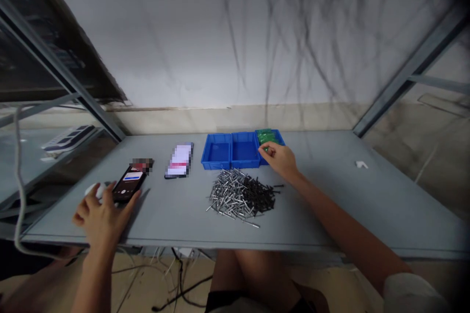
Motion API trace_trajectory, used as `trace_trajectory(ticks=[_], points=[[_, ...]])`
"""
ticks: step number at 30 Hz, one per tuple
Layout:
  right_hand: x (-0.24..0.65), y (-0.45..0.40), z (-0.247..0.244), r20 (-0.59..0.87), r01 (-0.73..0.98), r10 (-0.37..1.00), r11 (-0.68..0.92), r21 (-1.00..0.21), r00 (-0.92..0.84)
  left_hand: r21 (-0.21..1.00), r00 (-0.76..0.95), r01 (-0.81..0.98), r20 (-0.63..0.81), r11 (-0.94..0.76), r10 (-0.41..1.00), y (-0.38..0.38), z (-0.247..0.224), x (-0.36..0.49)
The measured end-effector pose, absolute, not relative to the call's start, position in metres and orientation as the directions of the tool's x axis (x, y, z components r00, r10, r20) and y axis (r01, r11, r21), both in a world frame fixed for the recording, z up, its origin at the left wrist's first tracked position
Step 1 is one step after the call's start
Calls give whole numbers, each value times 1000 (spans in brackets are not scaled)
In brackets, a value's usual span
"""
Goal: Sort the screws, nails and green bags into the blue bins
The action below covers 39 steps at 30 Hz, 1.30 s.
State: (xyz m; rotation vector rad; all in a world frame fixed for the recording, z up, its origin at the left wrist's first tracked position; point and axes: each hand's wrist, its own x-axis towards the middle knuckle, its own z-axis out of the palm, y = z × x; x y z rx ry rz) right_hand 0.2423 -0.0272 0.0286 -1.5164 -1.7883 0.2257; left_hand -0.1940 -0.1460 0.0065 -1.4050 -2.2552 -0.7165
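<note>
At the centre of the frame, slim silver metal pins [225,198] lie heaped against short black screw-like pieces [261,196] on the grey desk [165,222]. Both look light, stiff and hard to break (the smooth silver ones probably roll and slip), so a fingertip pinch at mid-shaft suits them. The right hand [282,160] curls its fingers by green packets [267,136], its grip unclear; the left hand [102,220], lower left, spreads open beside a black phone [128,183].
</note>
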Motion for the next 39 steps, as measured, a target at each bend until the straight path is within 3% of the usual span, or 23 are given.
trace_trajectory(ticks=[3, 13, 19, 24, 31, 36, 39], points=[[236, -25, 33, 404, 832, 915, 235, -503, -15, 245, -365, 931, 643, 272, 674, -131, 11, -176], [229, -25, 36, 335, 928, 929, 255, -272, -157, 337, -280, 939, 628, 70, 726, -76, 22, -122], [258, -33, 30, 356, 792, 859, 490, -365, -367, 404, -245, 910, 707, -95, 663, -58, 38, -115], [270, -44, 18, 215, 751, 868, 496, -436, -448, 497, -282, 827, 771, -262, 571, -29, 58, -97], [257, -52, 10, 104, 763, 840, 530, -370, -533, 620, -292, 660, 731, -423, 617, 11, 38, -48], [259, -49, 6, 84, 759, 834, 534, -373, -545, 584, -176, 681, 716, -442, 675, 7, 18, -44], [260, -49, 5, 87, 741, 825, 543, -395, -558, 638, -242, 664, 678, -392, 694, 2, 18, -50]])
